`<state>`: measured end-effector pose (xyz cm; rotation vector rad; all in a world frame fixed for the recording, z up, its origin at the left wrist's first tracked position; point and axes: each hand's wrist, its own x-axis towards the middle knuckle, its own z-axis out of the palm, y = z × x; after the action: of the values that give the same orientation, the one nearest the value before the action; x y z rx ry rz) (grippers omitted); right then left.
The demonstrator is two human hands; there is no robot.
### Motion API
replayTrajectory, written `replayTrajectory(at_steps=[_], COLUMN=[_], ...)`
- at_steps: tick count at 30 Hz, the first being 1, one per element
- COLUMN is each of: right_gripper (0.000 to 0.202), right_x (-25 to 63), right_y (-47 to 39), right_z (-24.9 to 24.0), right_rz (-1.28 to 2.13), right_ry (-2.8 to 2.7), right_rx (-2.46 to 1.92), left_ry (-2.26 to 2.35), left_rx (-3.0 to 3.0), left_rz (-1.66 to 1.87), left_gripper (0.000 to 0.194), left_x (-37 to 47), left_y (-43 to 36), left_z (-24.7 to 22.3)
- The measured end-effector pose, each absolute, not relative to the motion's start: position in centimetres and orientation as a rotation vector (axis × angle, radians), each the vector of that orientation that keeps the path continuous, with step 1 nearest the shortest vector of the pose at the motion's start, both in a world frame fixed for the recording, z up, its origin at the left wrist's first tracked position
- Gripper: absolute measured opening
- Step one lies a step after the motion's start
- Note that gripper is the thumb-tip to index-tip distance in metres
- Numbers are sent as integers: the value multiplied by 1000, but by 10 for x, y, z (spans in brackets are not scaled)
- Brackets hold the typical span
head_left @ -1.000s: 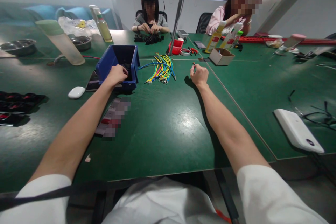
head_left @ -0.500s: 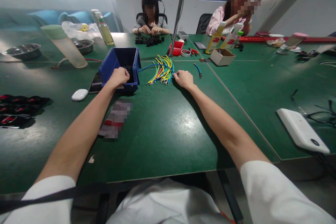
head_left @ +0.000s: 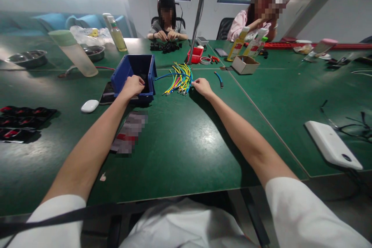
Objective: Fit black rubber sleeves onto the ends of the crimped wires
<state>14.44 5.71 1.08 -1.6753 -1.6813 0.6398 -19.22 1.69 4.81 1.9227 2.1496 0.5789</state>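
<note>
Both arms are stretching out over the dark green counter (head_left: 180, 143). The left hand (head_left: 133, 85) is resting curled over the near rim of the blue plastic parts bin (head_left: 136, 70), fingers hooked onto the edge and gripping it. The right hand (head_left: 202, 86) is sitting just right of the bin, fingertips pinching at the near end of the bundle of yellow, green and blue wires (head_left: 178, 77) lying between the two hands; whether it is actually grasping a strand I cannot tell.

Those wires are looking light, limp and springy, with small metal terminals at the near tips, so one probably needs taking near its end, or it may drag its neighbours along.

Just left of the left hand, a white mouse (head_left: 90, 105) and a dark phone (head_left: 107, 92) are lying beside the bin. Beyond the right hand, a single short blue wire (head_left: 219, 78) is lying apart, then a small cardboard box (head_left: 245, 64) and a red tray (head_left: 196, 54). Further out, a frosted bottle with a green cap (head_left: 75, 53) is standing left, and two other people (head_left: 167, 27) are working at the far edge.
</note>
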Motion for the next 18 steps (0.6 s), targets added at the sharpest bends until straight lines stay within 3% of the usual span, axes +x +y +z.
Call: replayTrajectory(at_steps=[9,18], right_gripper=[29,29], right_x=[138,140], right_y=[53,57], right_z=[17,15], right_rz=[1021,1181], right_ry=[-1481,-1413], right_rx=[-1466,-1378], left_ry=[2163,2158], left_rx=[1993,1957], left_rz=[496,436], left_gripper=[23,24], left_x=[-192,-194], left_y=[14,19], left_z=[51,49])
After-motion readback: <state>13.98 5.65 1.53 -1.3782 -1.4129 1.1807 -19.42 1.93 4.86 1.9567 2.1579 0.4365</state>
